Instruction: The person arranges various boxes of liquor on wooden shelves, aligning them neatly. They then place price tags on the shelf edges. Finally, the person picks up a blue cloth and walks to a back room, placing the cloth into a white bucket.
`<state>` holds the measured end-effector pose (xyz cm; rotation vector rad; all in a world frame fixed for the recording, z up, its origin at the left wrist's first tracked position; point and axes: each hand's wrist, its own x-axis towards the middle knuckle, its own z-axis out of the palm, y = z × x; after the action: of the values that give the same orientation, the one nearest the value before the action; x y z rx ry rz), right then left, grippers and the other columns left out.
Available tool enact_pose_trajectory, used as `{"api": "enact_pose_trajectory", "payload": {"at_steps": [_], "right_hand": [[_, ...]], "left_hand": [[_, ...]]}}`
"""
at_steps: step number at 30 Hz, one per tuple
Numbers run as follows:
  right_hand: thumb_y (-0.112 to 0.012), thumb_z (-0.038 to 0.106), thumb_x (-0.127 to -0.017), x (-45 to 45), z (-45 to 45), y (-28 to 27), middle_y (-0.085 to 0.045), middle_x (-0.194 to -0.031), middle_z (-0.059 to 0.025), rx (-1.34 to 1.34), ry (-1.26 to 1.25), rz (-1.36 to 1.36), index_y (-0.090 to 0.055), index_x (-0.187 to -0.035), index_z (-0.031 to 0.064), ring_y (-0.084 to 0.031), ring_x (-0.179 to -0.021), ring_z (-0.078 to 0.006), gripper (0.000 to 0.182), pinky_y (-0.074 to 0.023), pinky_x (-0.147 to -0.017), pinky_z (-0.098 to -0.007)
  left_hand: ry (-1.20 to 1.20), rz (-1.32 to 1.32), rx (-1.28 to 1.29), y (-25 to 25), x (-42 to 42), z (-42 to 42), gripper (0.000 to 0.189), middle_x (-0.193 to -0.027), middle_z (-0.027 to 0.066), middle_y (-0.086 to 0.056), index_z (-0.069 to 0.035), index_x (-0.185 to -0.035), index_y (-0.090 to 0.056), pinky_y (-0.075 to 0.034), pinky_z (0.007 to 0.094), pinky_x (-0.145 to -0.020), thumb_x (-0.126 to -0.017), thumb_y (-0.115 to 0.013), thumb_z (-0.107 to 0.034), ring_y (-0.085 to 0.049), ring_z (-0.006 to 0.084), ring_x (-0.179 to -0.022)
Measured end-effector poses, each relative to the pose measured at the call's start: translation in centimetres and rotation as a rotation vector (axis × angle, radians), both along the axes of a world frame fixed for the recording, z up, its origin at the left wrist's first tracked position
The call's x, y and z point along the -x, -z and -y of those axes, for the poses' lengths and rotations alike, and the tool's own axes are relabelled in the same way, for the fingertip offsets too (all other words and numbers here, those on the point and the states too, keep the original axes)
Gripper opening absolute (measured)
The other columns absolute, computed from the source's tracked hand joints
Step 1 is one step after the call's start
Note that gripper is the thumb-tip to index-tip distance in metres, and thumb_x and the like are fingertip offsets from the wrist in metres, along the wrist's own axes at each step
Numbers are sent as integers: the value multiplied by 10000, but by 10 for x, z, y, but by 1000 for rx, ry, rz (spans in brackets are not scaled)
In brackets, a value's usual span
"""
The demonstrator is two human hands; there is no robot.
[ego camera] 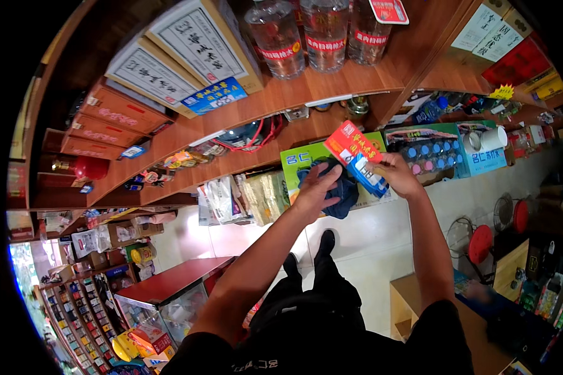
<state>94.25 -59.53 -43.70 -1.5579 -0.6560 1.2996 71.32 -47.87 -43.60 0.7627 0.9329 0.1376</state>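
Observation:
My right hand (400, 174) grips a red printed card (352, 142) together with a blue price-tag piece (367, 176), both tilted in front of the lower shelf. My left hand (316, 187) has its fingers spread beside a dark blue cloth (341, 199); whether it holds part of the cloth cannot be told. Behind the cloth is a green and white carton (293, 161) with printing. On the shelf above, large clear plastic bottles (326, 40) with red bands stand in a row.
Cream boxes (197, 44), orange boxes (117, 108) and a blue tag (214, 96) line the upper wooden shelf (286, 96). Cartons of bottles (431, 152) sit at the right. Bagged goods (220, 199) lie left of the green carton. A red-topped glass counter (169, 281) and a cardboard box (403, 300) flank my legs.

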Motion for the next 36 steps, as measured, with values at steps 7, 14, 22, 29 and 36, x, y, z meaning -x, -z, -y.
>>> {"api": "enact_pose_trajectory", "payload": {"at_steps": [7, 14, 22, 29, 36], "right_hand": [[-775, 193, -953, 60, -33, -52, -733, -952, 6, -108, -211, 62, -762, -1106, 1, -650, -825, -64, 246, -537, -739, -243], [-778, 77, -918, 147, -64, -85, -742, -903, -36, -218, -3, 103, -778, -1049, -3, -658, -763, -85, 154, -524, -680, -255], [-803, 129, -930, 248, -115, -126, -665, -748, 29, -195, -263, 212, -743, -807, 24, -548, -657, -33, 173, -394, -550, -245], [-735, 139, -991, 345, -165, -145, -564, -769, 78, -415, -496, 337, -665, -787, 46, -450, -713, -23, 235, -358, -612, -239], [-656, 224, -1040, 447, -229, -180, -557, -776, 63, -518, -645, 355, -658, -821, 48, -478, -740, -45, 281, -409, -639, -262]], "left_hand": [[-362, 550, 294, -21, 5, -4, 511, -1191, 86, -722, -123, -1285, -623, -516, 510, -1033, -959, -713, -506, -680, 262, -1115], [-643, 670, 311, -32, 36, -20, 403, -1148, 107, -742, -102, -1250, -655, -576, 464, -958, -1016, -658, -429, -717, 275, -1012], [-877, 724, 188, -71, 149, -65, 352, -1109, 146, -747, -56, -1245, -651, -594, 454, -943, -1024, -663, -330, -733, 295, -975], [-928, 894, 171, -115, 271, -118, 415, -1205, 153, -731, -53, -1283, -644, -569, 508, -986, -1015, -621, -369, -711, 324, -1085], [-1175, 1125, -26, -135, 400, -170, 465, -1153, 138, -750, -64, -1241, -655, -538, 542, -1025, -1015, -622, -470, -728, 322, -1033]]}}
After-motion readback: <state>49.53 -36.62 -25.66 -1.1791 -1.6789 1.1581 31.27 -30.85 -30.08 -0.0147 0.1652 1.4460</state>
